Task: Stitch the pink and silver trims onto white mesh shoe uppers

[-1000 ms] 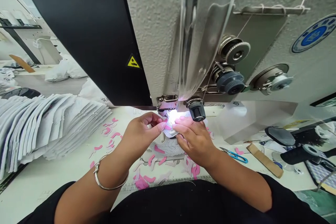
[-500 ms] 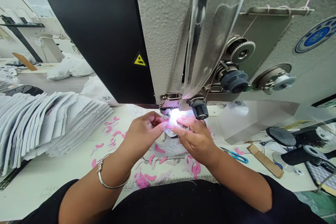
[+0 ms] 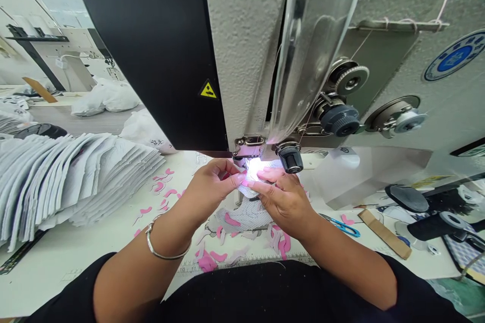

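My left hand (image 3: 212, 187) and my right hand (image 3: 282, 196) meet under the lit needle area of a grey sewing machine (image 3: 246, 50). Both pinch a white mesh fabric piece (image 3: 248, 212) with a pink patch on it, fingertips almost touching at the presser foot (image 3: 246, 154). The fingers of each hand are pressed together on the fabric's upper edge. A silver bangle (image 3: 162, 250) sits on my left wrist. The part of the fabric right under the needle is washed out by the lamp.
A fanned stack of white fabric pieces (image 3: 71, 176) lies at the left. Several pink cut-outs (image 3: 162, 194) are scattered on the white table (image 3: 76, 257). Blue snips (image 3: 341, 224) and a cardboard strip (image 3: 384, 234) lie to the right, with black parts (image 3: 432, 222) beyond.
Both hands have stayed pinched on the fabric under the needle and shifted only slightly. The view has tilted a little, showing more of the machine's top.
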Available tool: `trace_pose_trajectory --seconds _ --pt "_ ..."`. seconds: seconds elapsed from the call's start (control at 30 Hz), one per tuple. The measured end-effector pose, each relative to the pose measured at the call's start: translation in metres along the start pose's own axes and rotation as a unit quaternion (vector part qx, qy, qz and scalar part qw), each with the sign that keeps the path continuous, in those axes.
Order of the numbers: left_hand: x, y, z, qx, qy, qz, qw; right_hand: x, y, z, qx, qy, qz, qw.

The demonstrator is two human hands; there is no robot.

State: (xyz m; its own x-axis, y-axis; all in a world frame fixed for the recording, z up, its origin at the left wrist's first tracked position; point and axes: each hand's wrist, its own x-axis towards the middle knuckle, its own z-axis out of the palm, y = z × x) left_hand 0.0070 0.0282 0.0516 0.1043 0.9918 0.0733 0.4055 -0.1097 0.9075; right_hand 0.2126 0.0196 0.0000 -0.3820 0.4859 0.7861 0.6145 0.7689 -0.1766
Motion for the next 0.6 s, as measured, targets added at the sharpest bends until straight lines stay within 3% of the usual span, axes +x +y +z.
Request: trace_pose_trajectory --seconds 0.2,0.4,0.6 --pt "0.0 0.0 0.003 -0.015 0.001 -0.025 1.0 0.0 0.0 0.0 0.0 0.003 0.008 1.0" --pt "0.002 0.01 0.001 -0.067 -0.026 -0.105 0.992 0.006 0.001 -0.006 0.012 -0.011 0.003 1.0" --pt "0.007 0.015 0.0 -0.208 -0.094 -0.121 0.966 0.022 0.014 -0.024 0.059 -0.105 0.021 0.992"
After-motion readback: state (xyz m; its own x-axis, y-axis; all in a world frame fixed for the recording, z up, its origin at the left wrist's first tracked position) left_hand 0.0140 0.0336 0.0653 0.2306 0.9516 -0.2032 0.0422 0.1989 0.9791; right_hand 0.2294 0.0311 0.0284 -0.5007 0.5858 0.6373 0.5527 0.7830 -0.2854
